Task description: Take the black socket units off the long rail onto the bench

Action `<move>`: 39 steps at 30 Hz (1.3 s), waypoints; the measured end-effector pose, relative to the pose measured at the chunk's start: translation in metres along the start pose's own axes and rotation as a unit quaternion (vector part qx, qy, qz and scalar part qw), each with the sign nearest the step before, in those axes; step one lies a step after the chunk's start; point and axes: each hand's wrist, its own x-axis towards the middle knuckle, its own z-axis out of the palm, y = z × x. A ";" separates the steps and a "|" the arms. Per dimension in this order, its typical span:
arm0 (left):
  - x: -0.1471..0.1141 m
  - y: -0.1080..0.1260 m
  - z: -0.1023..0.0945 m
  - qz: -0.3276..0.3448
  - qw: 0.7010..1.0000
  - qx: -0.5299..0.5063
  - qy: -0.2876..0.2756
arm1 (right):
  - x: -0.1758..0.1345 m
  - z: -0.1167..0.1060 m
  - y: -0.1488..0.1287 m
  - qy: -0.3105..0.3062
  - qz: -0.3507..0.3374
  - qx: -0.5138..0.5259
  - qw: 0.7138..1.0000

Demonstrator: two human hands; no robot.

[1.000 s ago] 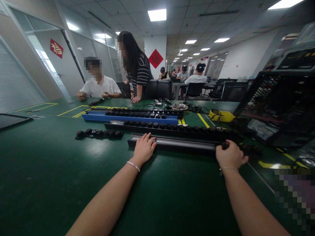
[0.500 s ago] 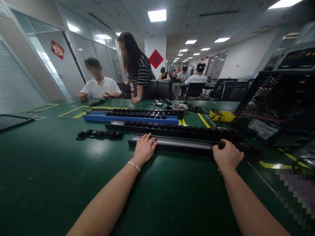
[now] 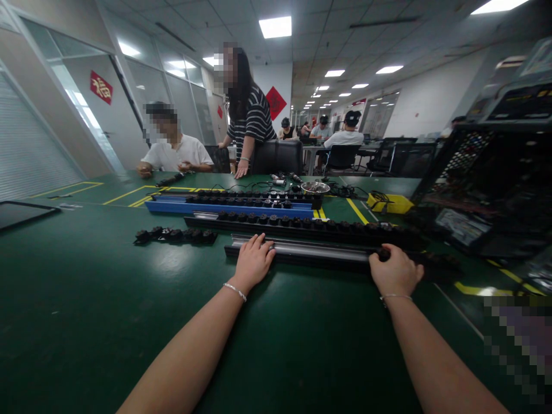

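One black rail (image 3: 319,250) lies near on the bench (image 3: 129,305), head view: left hand (image 3: 253,260) rests across its left part, fingers slightly spread; right hand (image 3: 395,273), toward the right, has fingers closed around a small black part (image 3: 383,254).

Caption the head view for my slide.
Left hand rests on a black rail while the right hand holds a dark part.

An office doubling as a workshop: ceiling lights (image 3: 275,27) across the top, glass partitions (image 3: 149,83) at upper left, people (image 3: 345,138) on black chairs (image 3: 341,157) right of centre, while a green table (image 3: 103,299) with yellow lines (image 3: 357,211) across the lower half carries long rails (image 3: 323,251).
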 end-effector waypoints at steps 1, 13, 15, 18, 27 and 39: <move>0.000 0.000 0.000 -0.002 1.000 -0.001 -0.001 | 0.000 0.000 -0.001 0.000 -0.001 0.000 1.000; -0.001 0.000 0.000 0.003 1.000 0.008 0.003 | -0.002 0.002 -0.004 -0.015 -0.012 0.001 1.000; 0.000 0.000 0.000 0.004 1.000 0.005 0.004 | -0.003 0.003 -0.005 -0.015 -0.022 0.000 1.000; 0.000 0.000 0.000 0.001 1.000 0.001 -0.001 | -0.004 0.003 -0.006 -0.019 -0.038 0.000 0.999; 0.000 0.000 0.001 -0.001 1.000 -0.002 -0.003 | -0.005 0.002 -0.008 -0.030 -0.052 0.005 0.998; 0.000 0.001 0.000 -0.005 1.000 -0.004 0.002 | -0.005 0.007 -0.010 -0.032 -0.078 0.025 0.996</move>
